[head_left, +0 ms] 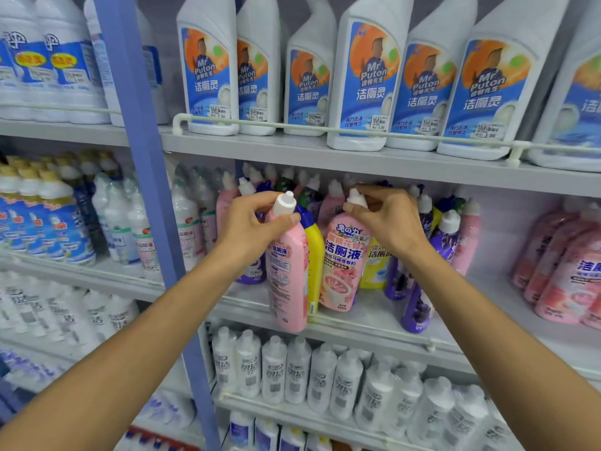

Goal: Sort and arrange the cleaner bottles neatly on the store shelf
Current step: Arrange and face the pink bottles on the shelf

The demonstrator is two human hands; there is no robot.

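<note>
My left hand [252,227] grips the neck of a pink cleaner bottle [287,275] with a white cap; its back label faces me and its base hangs over the front edge of the middle shelf [364,323]. My right hand [387,219] pinches the white cap of a second pink bottle [341,271], which stands on that shelf with its front label toward me. A yellow bottle [313,252] with a blue neck stands between the two. Purple bottles [419,307] and more yellow and pink ones crowd behind and to the right.
A blue upright post [146,190] divides the shelving on the left. Above stand white Mr Puton bottles [367,83] behind a rail. A group of pink bottles [566,275] sits at far right. White bottles [292,372] fill the shelf below.
</note>
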